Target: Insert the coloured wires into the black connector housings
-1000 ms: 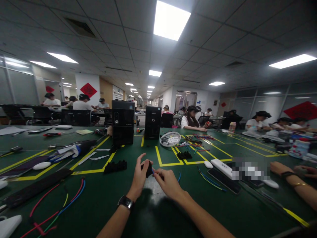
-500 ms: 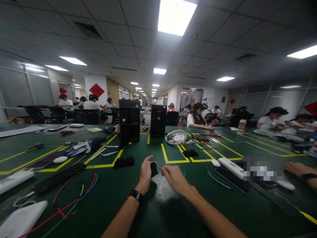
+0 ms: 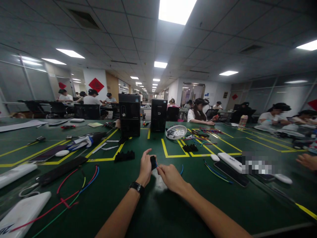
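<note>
Barely shifted: small black block point(image 3: 153, 162)

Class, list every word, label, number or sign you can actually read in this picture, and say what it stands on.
None can be read.
Red diamond sign on the pillar: its mark is too blurred.
Left black tower case: front label too small.
White device at lower left: dark print cut off at the frame edge, unreadable.
Carton on the far table: print too small.
Small black part in the left hand: no visible text.
</note>
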A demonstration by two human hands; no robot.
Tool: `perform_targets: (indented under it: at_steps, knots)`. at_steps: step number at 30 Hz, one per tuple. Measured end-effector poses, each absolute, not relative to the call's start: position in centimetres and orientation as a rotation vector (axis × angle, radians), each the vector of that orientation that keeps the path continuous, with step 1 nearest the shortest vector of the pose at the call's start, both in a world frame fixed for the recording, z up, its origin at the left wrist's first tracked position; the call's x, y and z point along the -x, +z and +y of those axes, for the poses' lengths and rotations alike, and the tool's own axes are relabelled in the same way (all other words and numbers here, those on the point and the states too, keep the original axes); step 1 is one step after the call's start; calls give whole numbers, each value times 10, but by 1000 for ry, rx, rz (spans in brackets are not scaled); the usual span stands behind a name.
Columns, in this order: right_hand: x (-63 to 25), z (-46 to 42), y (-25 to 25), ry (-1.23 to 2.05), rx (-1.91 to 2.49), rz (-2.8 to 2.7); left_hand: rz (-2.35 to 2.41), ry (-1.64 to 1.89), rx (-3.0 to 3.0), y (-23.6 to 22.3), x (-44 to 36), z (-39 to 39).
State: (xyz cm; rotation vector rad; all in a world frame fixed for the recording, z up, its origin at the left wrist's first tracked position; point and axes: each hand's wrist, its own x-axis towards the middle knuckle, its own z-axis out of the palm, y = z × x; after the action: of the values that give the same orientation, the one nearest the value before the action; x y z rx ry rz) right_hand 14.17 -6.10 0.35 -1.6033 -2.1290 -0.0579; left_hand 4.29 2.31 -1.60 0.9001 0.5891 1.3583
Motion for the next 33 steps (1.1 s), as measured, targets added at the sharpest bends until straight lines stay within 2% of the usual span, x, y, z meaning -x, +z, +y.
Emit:
perform_targets:
  at_steps: [5, 10, 14, 19, 24, 29, 33]
  knots:
    - [-133, -62, 2, -64, 1617, -2089, 508, 1287, -734, -12, -41, 23]
    - [-172, -48, 1, -14, 1703, -1865, 335, 1349, -576, 7, -16, 37]
    - [-183, -40, 1, 23, 1551, -1715, 536, 1440, -737, -3, -14, 42]
    - [-164, -46, 1, 46, 1476, -1766, 755, 1229, -1023, -25, -38, 29]
    - [-162, -49, -1, 60, 1340, -1957, 886, 1213, -1181, -33, -50, 23]
    - [-170, -29, -17, 135, 1317, -2089, 1044, 1340, -1206, -30, -39, 28]
    - [-177, 11, -33, 114, 1398, -2088, 1138, 1624, -1452, -13, -31, 16]
